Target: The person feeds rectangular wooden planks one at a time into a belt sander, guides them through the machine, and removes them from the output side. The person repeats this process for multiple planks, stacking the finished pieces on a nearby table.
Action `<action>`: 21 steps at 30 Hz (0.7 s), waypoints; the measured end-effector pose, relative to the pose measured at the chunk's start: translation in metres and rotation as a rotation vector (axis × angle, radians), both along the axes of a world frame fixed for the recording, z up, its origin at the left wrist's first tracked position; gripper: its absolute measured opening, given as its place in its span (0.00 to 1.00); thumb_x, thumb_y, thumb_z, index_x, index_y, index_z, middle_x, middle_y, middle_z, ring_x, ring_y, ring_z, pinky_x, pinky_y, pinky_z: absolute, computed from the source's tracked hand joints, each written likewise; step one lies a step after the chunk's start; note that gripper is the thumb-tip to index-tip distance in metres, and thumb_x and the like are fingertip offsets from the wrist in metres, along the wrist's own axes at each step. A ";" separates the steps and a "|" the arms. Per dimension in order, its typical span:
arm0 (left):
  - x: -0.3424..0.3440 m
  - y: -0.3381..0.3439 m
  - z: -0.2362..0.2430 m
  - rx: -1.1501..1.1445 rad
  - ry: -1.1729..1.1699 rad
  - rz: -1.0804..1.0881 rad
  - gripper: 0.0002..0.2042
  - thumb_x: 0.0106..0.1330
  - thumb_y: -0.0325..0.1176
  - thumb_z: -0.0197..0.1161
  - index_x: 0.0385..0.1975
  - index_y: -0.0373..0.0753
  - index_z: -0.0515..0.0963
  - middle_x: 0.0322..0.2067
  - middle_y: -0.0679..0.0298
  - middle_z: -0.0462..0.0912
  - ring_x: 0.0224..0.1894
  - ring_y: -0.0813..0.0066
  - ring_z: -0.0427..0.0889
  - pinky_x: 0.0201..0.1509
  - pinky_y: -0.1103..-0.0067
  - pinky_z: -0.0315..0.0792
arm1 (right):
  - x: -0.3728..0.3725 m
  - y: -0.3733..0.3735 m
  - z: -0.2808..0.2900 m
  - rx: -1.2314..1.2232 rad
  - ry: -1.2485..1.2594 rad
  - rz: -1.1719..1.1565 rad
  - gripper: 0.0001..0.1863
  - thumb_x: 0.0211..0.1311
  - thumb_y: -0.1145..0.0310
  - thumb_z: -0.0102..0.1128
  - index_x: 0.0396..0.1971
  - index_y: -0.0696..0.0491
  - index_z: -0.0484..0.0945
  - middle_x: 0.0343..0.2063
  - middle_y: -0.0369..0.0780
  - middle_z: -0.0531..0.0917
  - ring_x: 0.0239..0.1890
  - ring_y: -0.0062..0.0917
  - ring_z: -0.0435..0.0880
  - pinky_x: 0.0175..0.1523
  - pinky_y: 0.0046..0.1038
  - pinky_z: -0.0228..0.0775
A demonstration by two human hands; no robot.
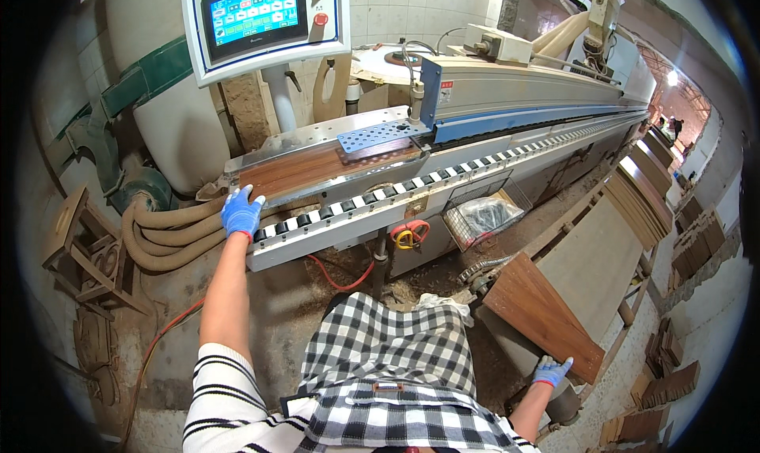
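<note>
My left hand, in a blue and white glove, rests with its fingers spread on the left end of a brown wood-grain panel. That panel lies on the infeed table of a long edge-banding machine, its far end reaching under a perforated blue plate. Down at the right, my right hand, gloved the same way, is at the near edge of a second wood-grain panel, fingers stretched out. This second panel lies askew on a grey roller table or board.
A roller track runs along the machine's front. A control screen stands at the back left. Yellow-handled scissors hang below the track beside a wire basket. Thick hoses and a wooden stool are at left, stacked panels at right.
</note>
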State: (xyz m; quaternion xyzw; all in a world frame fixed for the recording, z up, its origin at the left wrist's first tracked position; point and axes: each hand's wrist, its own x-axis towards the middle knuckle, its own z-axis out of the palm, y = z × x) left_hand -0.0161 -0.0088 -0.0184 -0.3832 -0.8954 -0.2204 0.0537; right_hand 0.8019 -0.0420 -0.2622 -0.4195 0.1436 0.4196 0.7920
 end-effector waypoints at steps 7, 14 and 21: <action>0.037 0.040 0.003 -0.022 0.063 -0.019 0.26 0.59 0.52 0.57 0.57 0.50 0.71 0.59 0.54 0.69 0.62 0.60 0.66 0.65 0.66 0.55 | 0.014 0.000 -0.015 -0.039 -0.047 0.022 0.38 0.54 0.39 0.58 0.53 0.58 0.67 0.55 0.41 0.70 0.61 0.36 0.64 0.65 0.34 0.55; 0.072 0.080 0.000 0.004 0.078 -0.109 0.28 0.60 0.53 0.56 0.59 0.47 0.68 0.57 0.52 0.70 0.60 0.58 0.67 0.66 0.67 0.54 | 0.007 -0.016 0.004 -0.046 -0.071 0.081 0.33 0.54 0.44 0.60 0.50 0.56 0.69 0.48 0.42 0.71 0.57 0.39 0.66 0.60 0.38 0.61; 0.066 0.074 -0.004 0.072 0.025 -0.275 0.30 0.61 0.50 0.56 0.62 0.45 0.63 0.53 0.47 0.72 0.57 0.52 0.69 0.63 0.65 0.60 | -0.027 -0.041 0.049 0.115 -0.212 0.308 0.18 0.54 0.56 0.61 0.41 0.51 0.74 0.37 0.39 0.78 0.39 0.36 0.75 0.47 0.36 0.68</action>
